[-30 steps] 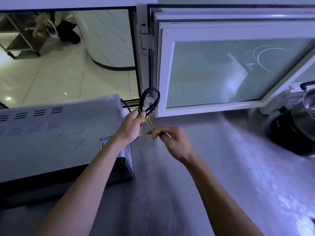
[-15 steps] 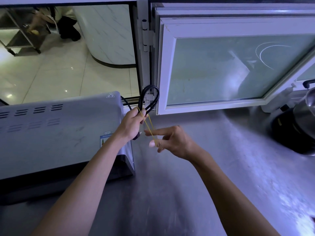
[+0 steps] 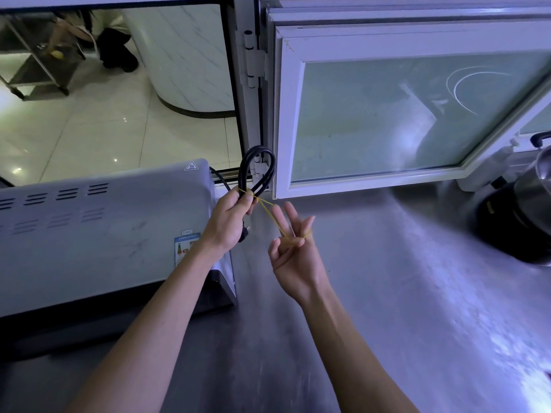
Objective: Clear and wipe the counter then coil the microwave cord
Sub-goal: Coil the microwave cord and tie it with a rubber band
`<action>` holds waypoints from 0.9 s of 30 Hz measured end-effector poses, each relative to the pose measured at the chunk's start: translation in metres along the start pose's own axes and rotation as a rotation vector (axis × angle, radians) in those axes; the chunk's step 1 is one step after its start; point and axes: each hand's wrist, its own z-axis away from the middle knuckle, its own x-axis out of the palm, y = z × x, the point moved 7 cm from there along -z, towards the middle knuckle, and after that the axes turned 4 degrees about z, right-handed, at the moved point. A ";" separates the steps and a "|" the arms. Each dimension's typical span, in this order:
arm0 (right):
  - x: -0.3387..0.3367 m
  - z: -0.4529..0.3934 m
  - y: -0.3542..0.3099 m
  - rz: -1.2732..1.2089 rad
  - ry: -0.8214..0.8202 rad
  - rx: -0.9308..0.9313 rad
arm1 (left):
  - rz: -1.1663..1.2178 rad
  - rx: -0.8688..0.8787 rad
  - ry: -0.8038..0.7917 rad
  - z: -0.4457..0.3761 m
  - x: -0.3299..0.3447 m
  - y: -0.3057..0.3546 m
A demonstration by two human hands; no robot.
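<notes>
Surface (image 3: pixel 387 308) below your hands, microwave (image 3: pixel 98 228) sitting left of them. Your left hand (image 3: pixel 229 222) clenches the folded cord (image 3: pixel 256 171) upright so loops stay bunched; your right hand (image 3: pixel 293 248) hooks the rubber band (image 3: pixel 269 214) on its fingers, stretching it taut from the cord, likely for another wrap.

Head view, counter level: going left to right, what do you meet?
microwave → left hand gripping the coiled cord → rubber band stretched across → right hand → bare counter → metal pot at the right edge.
</notes>
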 end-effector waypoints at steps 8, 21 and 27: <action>0.006 -0.010 -0.029 0.083 0.101 -0.136 | -0.072 -0.024 -0.031 0.004 0.003 0.000; 0.022 -0.009 -0.067 0.498 0.099 -0.273 | -0.464 0.277 -0.158 0.016 0.023 0.025; 0.013 -0.004 -0.078 0.842 0.131 -0.203 | -0.756 0.471 -0.229 0.012 0.028 0.020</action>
